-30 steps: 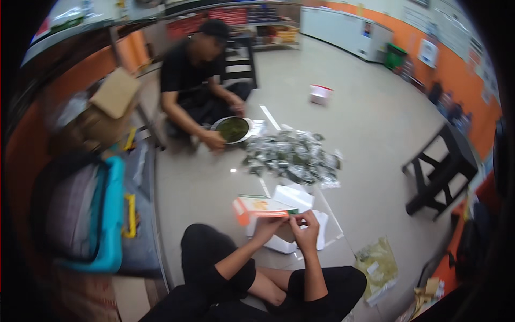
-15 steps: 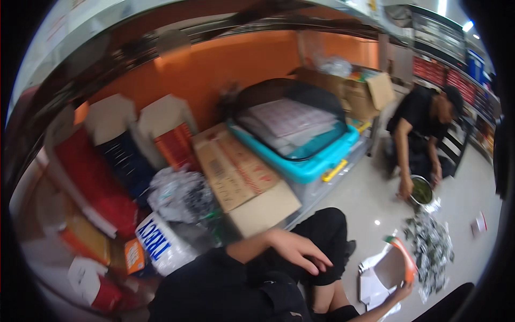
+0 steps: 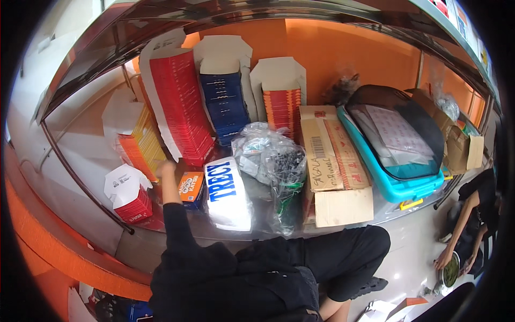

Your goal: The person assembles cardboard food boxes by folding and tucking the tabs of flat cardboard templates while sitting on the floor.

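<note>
My left hand [image 3: 167,170] reaches out to the low end of a stack of flattened yellow cartons [image 3: 140,144], at the left of the low shelf. Its fingers point away and are mostly hidden, so their grip does not show. Just right of my wrist stands a small orange-and-blue box [image 3: 190,189]. A short stack of red cartons with white flaps [image 3: 134,199] lies to the left of my forearm. My right hand is out of view. At the lower right edge shows part of an open carton with an orange side [image 3: 406,307].
Behind are stacks of red cartons [image 3: 182,96], blue cartons [image 3: 224,104] and orange-red cartons [image 3: 281,110]. Plastic bags [image 3: 263,150], a cardboard box [image 3: 335,147] and a teal bin [image 3: 399,187] follow rightward. A co-worker's hand [image 3: 443,258] holds a bowl [image 3: 450,271].
The view has swung left. My left hand has gone from beside my knee to the yellow carton stack. My right hand, earlier holding the open carton, has left the picture.
</note>
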Tool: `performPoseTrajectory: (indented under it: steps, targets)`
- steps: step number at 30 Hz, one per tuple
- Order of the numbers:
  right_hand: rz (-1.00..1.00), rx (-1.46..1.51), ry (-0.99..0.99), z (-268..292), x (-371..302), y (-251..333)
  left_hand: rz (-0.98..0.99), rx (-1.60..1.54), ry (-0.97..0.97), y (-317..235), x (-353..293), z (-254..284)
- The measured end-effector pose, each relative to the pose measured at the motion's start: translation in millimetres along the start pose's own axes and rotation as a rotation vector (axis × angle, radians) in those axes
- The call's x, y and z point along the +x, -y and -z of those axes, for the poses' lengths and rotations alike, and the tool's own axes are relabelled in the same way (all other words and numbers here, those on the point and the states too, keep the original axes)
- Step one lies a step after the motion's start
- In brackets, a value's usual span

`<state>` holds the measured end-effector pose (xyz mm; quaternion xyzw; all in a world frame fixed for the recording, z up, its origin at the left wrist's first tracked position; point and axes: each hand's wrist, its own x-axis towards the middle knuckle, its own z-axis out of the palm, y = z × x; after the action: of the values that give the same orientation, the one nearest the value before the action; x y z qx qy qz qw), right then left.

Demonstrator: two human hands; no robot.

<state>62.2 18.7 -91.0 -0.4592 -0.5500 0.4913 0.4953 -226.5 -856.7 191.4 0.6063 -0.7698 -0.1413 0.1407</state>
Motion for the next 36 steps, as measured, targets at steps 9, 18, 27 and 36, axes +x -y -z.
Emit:
performPoseTrajectory:
  steps: [9, 18, 27, 36]
  targets:
    - [-0.043, 0.106, -0.089, 58, 23, -68, -0.256, 0.067, -0.709, 100, 4, -51]
    - [-0.123, 0.332, -0.306, 19, -7, 18, -1.006, -0.454, -0.211, -60, -141, -65]
    - [-0.054, 0.206, -0.317, 15, -31, 36, -1.222, -0.613, -0.008, -128, -229, -61]
    - [-0.029, 0.087, -0.412, 27, -17, 14, -1.591, -1.197, 0.037, -116, -366, -11]
